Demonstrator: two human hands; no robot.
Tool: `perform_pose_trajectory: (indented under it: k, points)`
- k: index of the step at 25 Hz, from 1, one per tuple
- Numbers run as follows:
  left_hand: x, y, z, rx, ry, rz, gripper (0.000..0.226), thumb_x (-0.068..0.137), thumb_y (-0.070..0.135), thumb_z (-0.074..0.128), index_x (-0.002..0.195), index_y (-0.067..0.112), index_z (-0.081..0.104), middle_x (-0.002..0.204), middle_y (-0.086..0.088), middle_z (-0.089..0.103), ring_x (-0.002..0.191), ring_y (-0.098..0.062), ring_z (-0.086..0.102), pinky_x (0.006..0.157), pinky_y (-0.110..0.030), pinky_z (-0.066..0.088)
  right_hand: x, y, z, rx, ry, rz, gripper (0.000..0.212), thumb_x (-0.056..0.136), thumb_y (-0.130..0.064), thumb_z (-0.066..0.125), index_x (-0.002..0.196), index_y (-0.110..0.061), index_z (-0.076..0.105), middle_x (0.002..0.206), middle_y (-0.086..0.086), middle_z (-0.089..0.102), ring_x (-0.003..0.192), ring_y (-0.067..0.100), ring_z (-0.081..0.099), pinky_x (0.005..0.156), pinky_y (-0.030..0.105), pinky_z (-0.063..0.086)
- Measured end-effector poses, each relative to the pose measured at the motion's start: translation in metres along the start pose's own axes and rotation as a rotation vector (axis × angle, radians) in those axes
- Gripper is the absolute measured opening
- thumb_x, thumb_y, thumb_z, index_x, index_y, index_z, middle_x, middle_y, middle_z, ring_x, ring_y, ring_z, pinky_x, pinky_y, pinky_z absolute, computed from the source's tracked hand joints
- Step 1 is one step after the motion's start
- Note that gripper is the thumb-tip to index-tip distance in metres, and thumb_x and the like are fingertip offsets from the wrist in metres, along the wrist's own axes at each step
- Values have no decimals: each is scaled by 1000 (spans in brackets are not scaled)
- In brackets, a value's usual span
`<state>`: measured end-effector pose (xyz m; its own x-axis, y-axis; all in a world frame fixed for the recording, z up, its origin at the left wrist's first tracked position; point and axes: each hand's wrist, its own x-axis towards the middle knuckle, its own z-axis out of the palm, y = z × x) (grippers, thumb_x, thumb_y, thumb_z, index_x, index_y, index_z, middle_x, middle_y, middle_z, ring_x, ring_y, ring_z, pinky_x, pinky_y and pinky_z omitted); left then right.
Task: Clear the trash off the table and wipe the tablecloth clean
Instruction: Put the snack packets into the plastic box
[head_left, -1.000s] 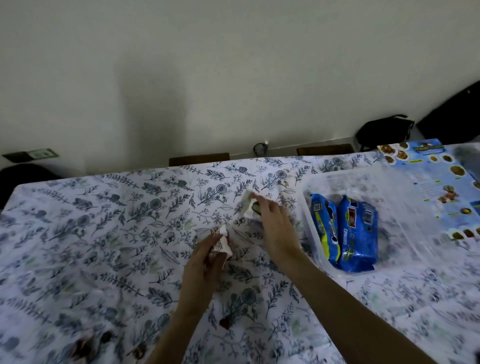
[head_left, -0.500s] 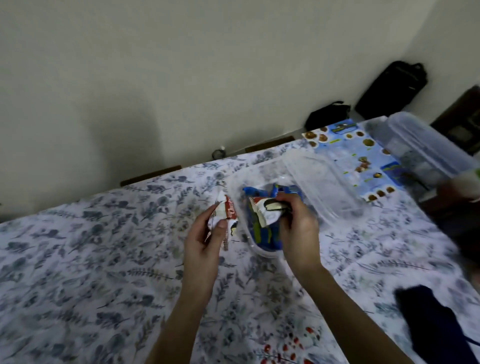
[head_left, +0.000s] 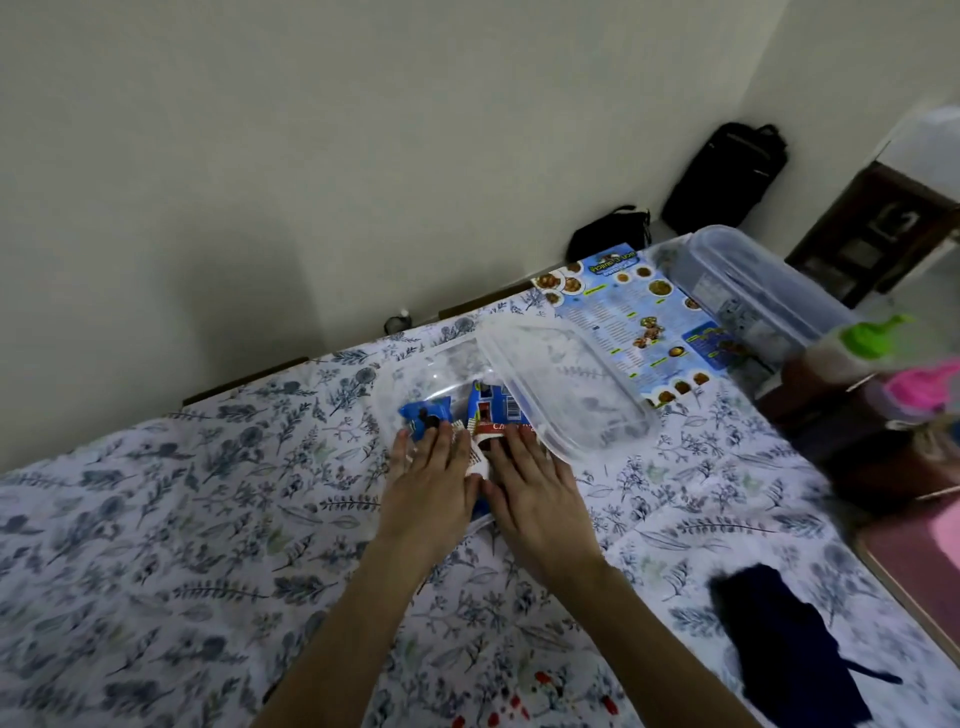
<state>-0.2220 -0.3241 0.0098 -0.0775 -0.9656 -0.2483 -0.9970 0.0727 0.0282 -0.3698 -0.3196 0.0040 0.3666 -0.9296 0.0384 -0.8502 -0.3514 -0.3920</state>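
Tablecloth (head_left: 208, 519) spreads soft and wrinkled under everything, so it will likely bunch when wiped. Clear tub (head_left: 395, 379) sits mid-table, probably light and springy, holding blue packets (head_left: 493, 408). Left hand (head_left: 431, 483) and right hand (head_left: 535, 488) lie side by side at its near end, fingers straight, pressing crumpled wrappers (head_left: 480, 447) down into it; these look featherlight, crinkly, slippery, best pinched at a fold
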Motion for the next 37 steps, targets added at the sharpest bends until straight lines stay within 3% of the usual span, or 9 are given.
perform_pose_trajectory:
  k: [3,7,10,13,19,22,26,32,37]
  points:
    - [5,4,-8,18,-84,11,60,99,46,8,151,18,-2,162,-6,-2,150,-20,-5,121,-48,-10,-24,3,-14,215,157,-198,34,94,-22,45,124,-16,57,128,4,59,119,20,54,97,38,47]
    - [-16,3,8,-354,274,-74,68,91,56,1,151,24,1,161,3,-2,149,-11,-8,122,-37,-7,-20,19,-47,191,375,-29,40,86,-27,57,124,-15,51,126,9,53,115,20,47,96,38,46]
    - [-44,19,12,-1071,371,-306,62,95,54,26,148,33,1,159,14,-7,145,2,-6,121,-28,7,13,42,-54,185,121,37,72,82,-43,60,142,-11,34,147,14,35,135,27,33,108,44,35]
    - [-58,27,-4,-1536,295,-415,58,98,36,36,148,38,6,158,17,2,137,8,7,113,-18,16,29,50,-48,192,-49,-23,72,88,-30,59,148,-11,24,152,12,31,140,27,30,111,46,34]
    - [-60,11,-7,-1764,181,-480,68,83,76,29,144,47,23,155,19,23,139,-3,26,118,-37,19,21,-14,-19,-33,179,-67,66,91,-24,58,147,-7,27,150,14,37,140,29,33,114,45,26]
    - [-65,11,-8,-1842,143,-445,73,83,73,18,147,39,21,158,12,19,144,-8,21,117,-34,18,8,-55,9,-131,72,-155,97,61,-18,85,143,-4,34,145,17,43,135,30,39,110,45,29]
    - [-70,3,-4,-1945,82,-403,84,74,77,20,146,35,27,157,8,25,140,-6,28,117,-33,21,-4,-70,25,-112,-6,-160,92,58,-16,86,138,-4,42,142,18,47,133,29,42,112,42,33]
    - [-58,-1,-13,-1438,292,-423,62,96,46,37,151,27,16,160,3,16,144,-10,21,118,-31,20,4,-38,-8,253,23,-101,55,94,-33,37,146,-18,30,151,6,37,137,21,36,112,41,35]
    - [4,-23,-22,-514,331,-264,71,98,49,28,151,13,-5,160,-8,-16,147,-20,-15,122,-42,1,49,40,-37,-28,58,135,83,87,-62,20,149,-7,17,159,19,9,147,32,4,120,51,9]
